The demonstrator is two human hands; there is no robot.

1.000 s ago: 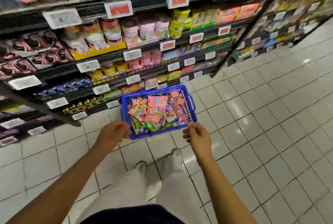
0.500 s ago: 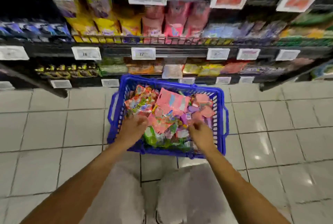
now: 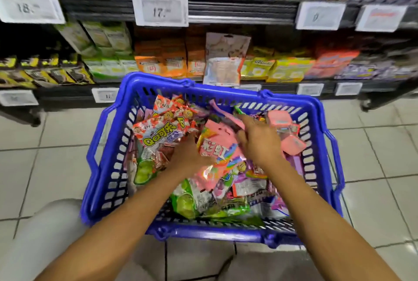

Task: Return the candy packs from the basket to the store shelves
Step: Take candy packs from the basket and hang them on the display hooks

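Note:
A blue plastic basket (image 3: 203,233) stands on the tiled floor right in front of me, heaped with candy packs. On the left of the heap lies a red-and-white pack with yellow-green letters (image 3: 162,136); a pink rainbow pack (image 3: 217,151) sits in the middle, green packs (image 3: 185,203) near the front, small pink boxes (image 3: 291,142) at the right. My left hand (image 3: 187,156) is down among the packs, its fingertips hidden under the pink rainbow pack. My right hand (image 3: 260,142) lies over the heap with fingers spread, index finger stretched toward a thin pink pack.
Behind the basket runs a low dark shelf (image 3: 282,87) with orange packs (image 3: 167,63), yellow packs (image 3: 285,70) and a pale pouch (image 3: 226,59) leaning forward. White price tags (image 3: 160,10) line the shelf above. My knees in light trousers (image 3: 45,235) flank the basket's near edge.
The view has dropped much closer to the basket and the bottom shelf. Both hands went from the basket's near rim into the heap, and the right hand has reached farther in.

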